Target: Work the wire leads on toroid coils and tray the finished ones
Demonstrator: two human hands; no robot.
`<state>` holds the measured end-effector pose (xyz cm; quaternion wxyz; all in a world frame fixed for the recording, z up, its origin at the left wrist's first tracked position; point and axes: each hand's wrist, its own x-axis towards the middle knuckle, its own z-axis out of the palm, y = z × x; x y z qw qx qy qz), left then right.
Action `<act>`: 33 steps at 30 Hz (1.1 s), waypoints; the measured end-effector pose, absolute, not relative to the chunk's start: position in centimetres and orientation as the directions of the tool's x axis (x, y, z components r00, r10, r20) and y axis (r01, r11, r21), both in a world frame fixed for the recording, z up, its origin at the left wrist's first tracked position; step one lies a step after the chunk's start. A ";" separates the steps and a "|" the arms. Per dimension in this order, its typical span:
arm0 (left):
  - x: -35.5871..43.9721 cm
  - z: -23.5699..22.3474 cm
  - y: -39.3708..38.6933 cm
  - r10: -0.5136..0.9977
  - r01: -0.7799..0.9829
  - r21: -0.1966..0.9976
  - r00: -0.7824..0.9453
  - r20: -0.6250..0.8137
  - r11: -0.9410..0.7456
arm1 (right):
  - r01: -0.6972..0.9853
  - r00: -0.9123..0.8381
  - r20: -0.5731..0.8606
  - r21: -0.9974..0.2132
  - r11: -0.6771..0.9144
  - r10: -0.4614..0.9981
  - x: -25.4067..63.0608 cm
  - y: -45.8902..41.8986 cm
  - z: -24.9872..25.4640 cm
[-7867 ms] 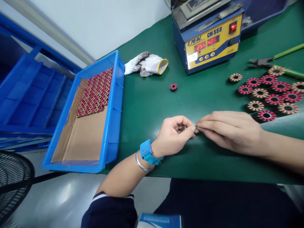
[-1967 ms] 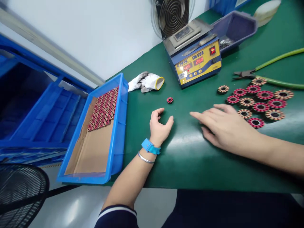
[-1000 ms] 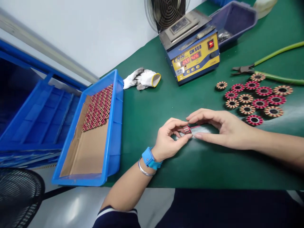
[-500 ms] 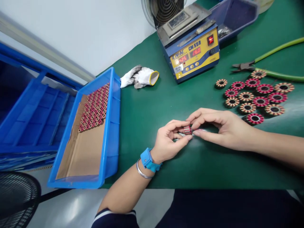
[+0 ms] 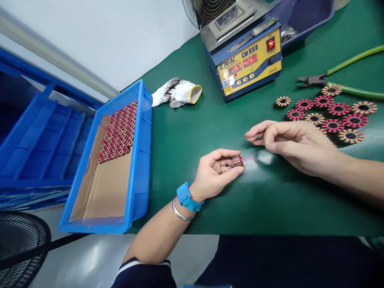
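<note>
My left hand [image 5: 214, 172] holds a small wound stator core [image 5: 237, 161] between thumb and fingers, just above the green table. Red windings and silvery strips show on its side; the fingers cover the rest. A blue wrist strap and a silver bangle circle my left wrist. To the right, my right hand [image 5: 295, 146] hovers apart from that core, its index finger bent to the thumb in a pinch. Whether anything thin is between those fingertips cannot be made out. Several red and copper-coloured stator cores [image 5: 339, 109] stand behind my right hand, which partly hides them.
A blue bin [image 5: 141, 160] at left holds rows of stator cores on cardboard. White gloves [image 5: 180, 94] lie behind. A yellow-fronted solder pot [image 5: 250, 60] with lit red digits stands at the back, beside a purple tray [image 5: 318, 24]. Green-handled cutters [image 5: 312, 81] lie at right.
My right hand has let go of the stator core and moved right and slightly back. My left hand keeps its hold almost in place. The view has shifted slightly.
</note>
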<state>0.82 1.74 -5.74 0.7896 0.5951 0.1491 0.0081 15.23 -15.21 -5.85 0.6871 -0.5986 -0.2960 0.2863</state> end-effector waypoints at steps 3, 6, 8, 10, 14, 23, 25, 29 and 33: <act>0.9 -5.7 1.7 0.186 0.154 0.932 0.956 -0.224 0.329 | 0.034 0.571 0.083 -0.996 0.078 0.816 14.7 -14.9 -5.9; 1.0 -5.7 1.7 0.179 0.139 0.926 0.961 -0.212 0.351 | 0.110 0.518 0.128 -0.990 0.083 0.846 14.0 -14.5 -6.0; 1.1 -5.7 1.6 0.176 0.135 0.926 0.962 -0.207 0.353 | 0.140 0.521 0.148 -0.986 0.087 0.841 13.8 -14.4 -6.1; 1.1 -5.7 1.6 0.175 0.129 0.927 0.964 -0.201 0.352 | 0.145 0.534 0.153 -0.985 0.088 0.831 13.7 -14.3 -6.1; 1.2 -5.8 1.6 0.183 0.128 0.928 0.962 -0.201 0.349 | 0.141 0.551 0.140 -0.987 0.074 0.823 13.8 -14.2 -6.1; 1.1 -6.0 1.5 0.188 0.135 0.944 0.962 -0.198 0.299 | 0.160 0.560 0.138 -0.986 0.057 0.817 13.7 -14.0 -6.0; 1.0 -5.9 1.4 0.190 0.139 0.946 0.961 -0.200 0.292 | 0.162 0.560 0.141 -0.985 0.059 0.817 13.7 -14.0 -5.9; 1.0 -5.8 0.9 0.248 0.117 0.958 0.951 -0.184 0.263 | 0.171 0.576 0.151 -0.983 0.062 0.804 13.7 -14.0 -5.9; 1.3 -5.9 0.8 0.364 0.084 0.969 0.916 -0.167 0.232 | 0.281 0.592 0.224 -0.958 0.062 0.774 13.2 -14.4 -6.1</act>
